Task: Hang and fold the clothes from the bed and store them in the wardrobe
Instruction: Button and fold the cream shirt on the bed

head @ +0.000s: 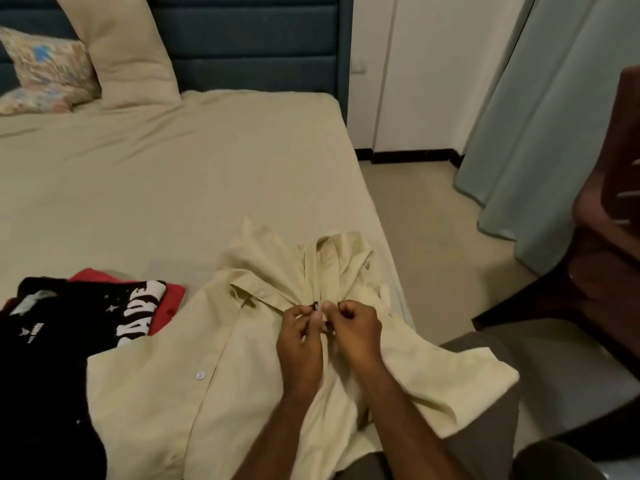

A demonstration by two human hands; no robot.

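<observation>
Low in the centre of the frame a cream button-up shirt [242, 382] lies spread front-up on the bed [156, 188], its collar toward the middle of the picture and one sleeve trailing off the mattress edge at lower right. Both hands meet at the placket just below the collar: the left hand [300, 336] and the right hand [356, 332] each have curled fingers pinching the cloth edges, close together and almost touching, so the step in hand looks like fastening a button near the top before the shirt is hung or folded. Whether the button is already through its hole cannot be told. Next would likely come seating that button, then smoothing the front. At lower left, just beside the shirt, lie a black printed tee [52, 341] and a red garment [169, 304], still to be handled.
</observation>
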